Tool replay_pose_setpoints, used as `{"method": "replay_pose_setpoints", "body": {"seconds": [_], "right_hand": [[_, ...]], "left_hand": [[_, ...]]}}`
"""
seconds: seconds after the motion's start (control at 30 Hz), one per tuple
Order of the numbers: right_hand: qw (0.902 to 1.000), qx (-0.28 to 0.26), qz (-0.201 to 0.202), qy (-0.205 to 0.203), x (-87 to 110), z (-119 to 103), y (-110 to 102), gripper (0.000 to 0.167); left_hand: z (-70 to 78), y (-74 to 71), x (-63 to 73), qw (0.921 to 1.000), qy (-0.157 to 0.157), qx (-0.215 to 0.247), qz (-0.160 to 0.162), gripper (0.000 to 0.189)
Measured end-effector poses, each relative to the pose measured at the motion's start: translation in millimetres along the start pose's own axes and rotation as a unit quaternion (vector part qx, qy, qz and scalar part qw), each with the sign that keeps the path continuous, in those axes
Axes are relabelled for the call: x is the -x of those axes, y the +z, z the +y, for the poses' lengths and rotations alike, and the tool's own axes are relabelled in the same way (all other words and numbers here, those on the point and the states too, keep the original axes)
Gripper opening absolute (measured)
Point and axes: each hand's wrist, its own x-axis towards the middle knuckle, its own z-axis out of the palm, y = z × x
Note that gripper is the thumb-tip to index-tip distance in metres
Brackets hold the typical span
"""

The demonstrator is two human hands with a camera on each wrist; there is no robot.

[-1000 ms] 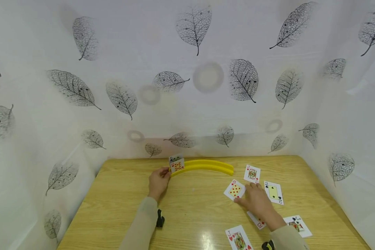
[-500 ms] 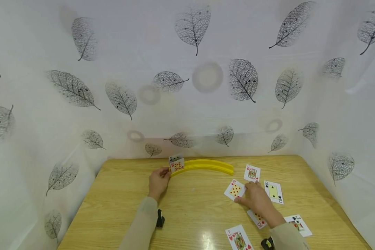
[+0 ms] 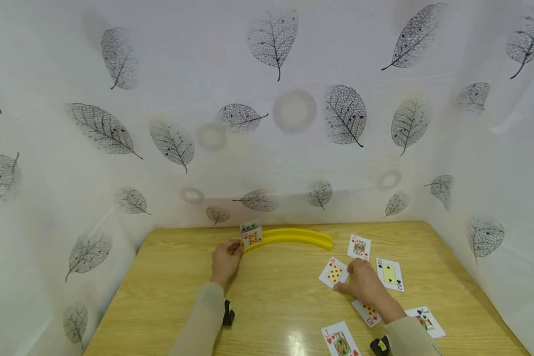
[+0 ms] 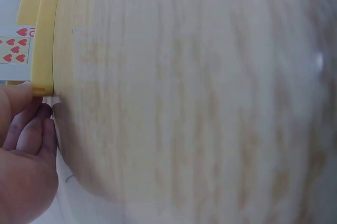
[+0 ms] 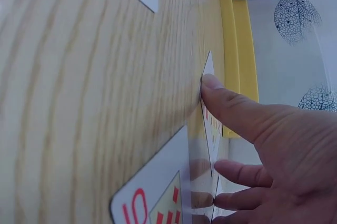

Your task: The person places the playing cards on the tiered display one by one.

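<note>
A curved yellow card holder lies along the back of the table. My left hand pinches its left end between thumb and fingers. Upright in that end stands a ten of hearts, with a black-suited card peeking out behind it. Further right, my right hand spans an eight of diamonds, its thumb on one edge and index finger at another. In the right wrist view the thumb touches the rim of this playing card, seen almost edge-on.
Around the right hand lie a jack of diamonds, a two of spades, a ten of diamonds partly under the wrist, a black-suited jack and a jack of hearts. A leaf-print curtain borders the wooden table.
The right fingers draw slightly closer over the eight of diamonds. The left hand keeps its place on the card holder.
</note>
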Motion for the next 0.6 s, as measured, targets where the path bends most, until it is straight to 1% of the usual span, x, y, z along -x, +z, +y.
{"method": "replay_pose_setpoints", "body": {"seconds": [0.17,0.27,0.5,0.6], "right_hand": [[0.9999,0.011,0.010,-0.005,0.5,0.0,1.0,0.088],[0.9995,0.025,0.014,-0.011,0.2,0.1,1.9,0.089],[0.9966,0.075,0.022,-0.027,-2.2,-5.2,0.9,0.083],[0.9938,0.104,0.025,-0.031,-1.9,-7.9,0.0,0.080]], "left_hand": [[0.9,-0.5,0.7,1.0000,-0.004,0.003,0.000,0.021],[1.6,-1.0,1.3,1.0000,-0.006,0.004,-0.001,0.021],[1.4,-1.7,1.5,0.9999,-0.008,0.002,-0.006,0.021],[1.4,-2.1,1.5,0.9999,-0.010,0.000,-0.009,0.021]]}}
